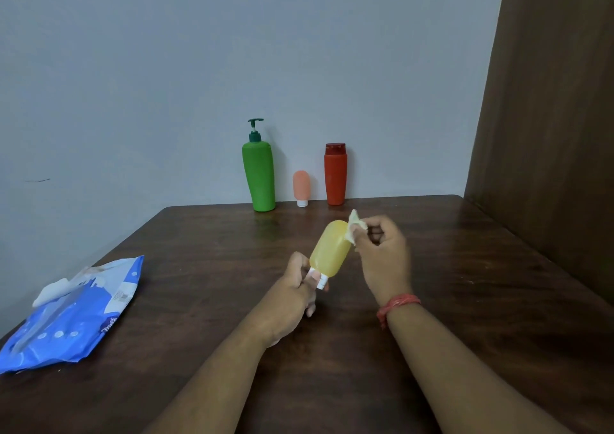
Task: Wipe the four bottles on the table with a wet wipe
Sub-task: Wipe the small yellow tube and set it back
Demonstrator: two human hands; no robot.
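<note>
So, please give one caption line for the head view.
Left hand holds yellow plastic bottle by its cap; right hand wipes it with a wet wipe.

Dark wooden table (206,300), butting against the wall. Standing upright along its far edge: green pump bottle (258,174), small pink tube (301,188) on its white cap, red bottle (335,174). Lying flat near the left edge: blue wipes pack (73,317).

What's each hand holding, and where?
Left hand grips the yellow bottle at its white cap end; right hand pinches the wet wipe.
</note>
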